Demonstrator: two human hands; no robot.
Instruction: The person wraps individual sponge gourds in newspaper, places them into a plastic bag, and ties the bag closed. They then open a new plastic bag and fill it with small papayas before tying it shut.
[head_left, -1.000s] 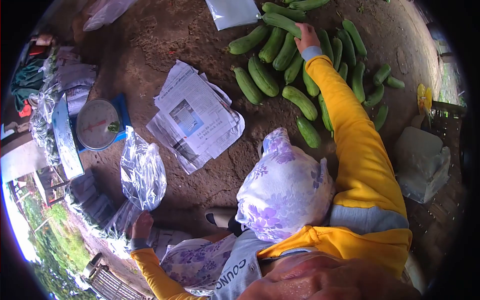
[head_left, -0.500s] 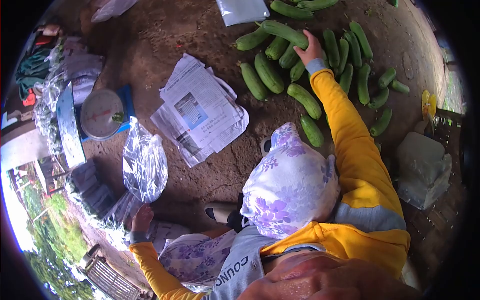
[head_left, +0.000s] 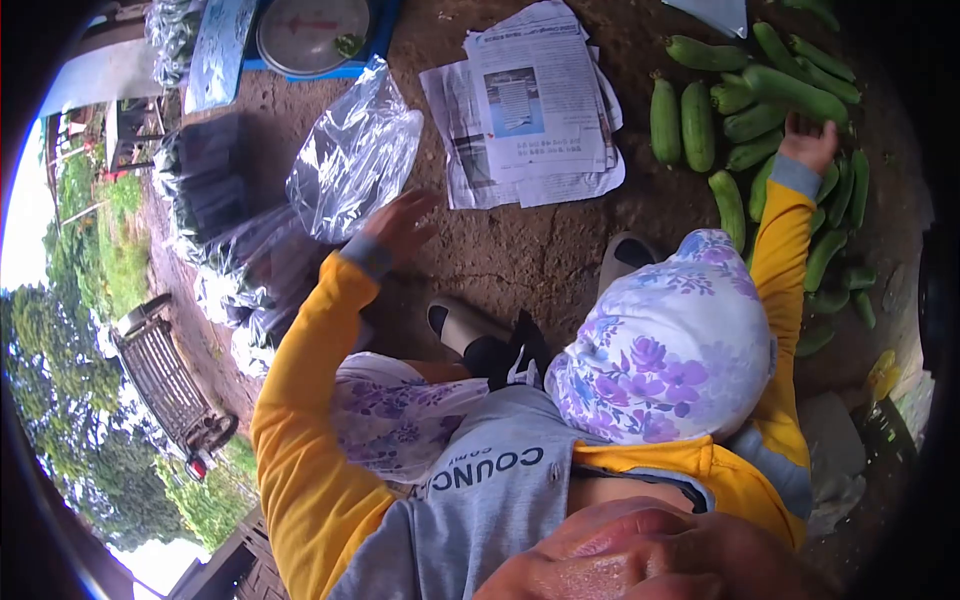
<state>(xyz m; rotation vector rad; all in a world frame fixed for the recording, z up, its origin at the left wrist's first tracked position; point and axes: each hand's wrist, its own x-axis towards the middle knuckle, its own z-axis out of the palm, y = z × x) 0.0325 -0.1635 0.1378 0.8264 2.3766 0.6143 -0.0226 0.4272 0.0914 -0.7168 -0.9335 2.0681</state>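
My right hand [head_left: 810, 145] grips a large green zucchini [head_left: 795, 92] near its right end, fingers partly hidden by it. That zucchini lies across others on the ground, including two upright-lying zucchini [head_left: 697, 125] to its left. My left hand [head_left: 403, 226] reaches forward with its fingers stretched out and holds nothing. Just beyond it is a clear plastic bag [head_left: 355, 160], whose lower edge lies close to the fingers. A stack of newspaper sheets [head_left: 545, 100] rests on the ground between both hands.
A round-dialed scale [head_left: 313, 35] on a blue base stands at the far left. Packed plastic bags [head_left: 215, 190] line the left side. A flowered cloth bundle [head_left: 670, 345] sits at my lap, and a translucent container [head_left: 835, 450] stands at the right.
My left hand has lifted away from the packed bags and moved forward toward the clear plastic bag. My right hand stays at the same zucchini. The view has turned to the left.
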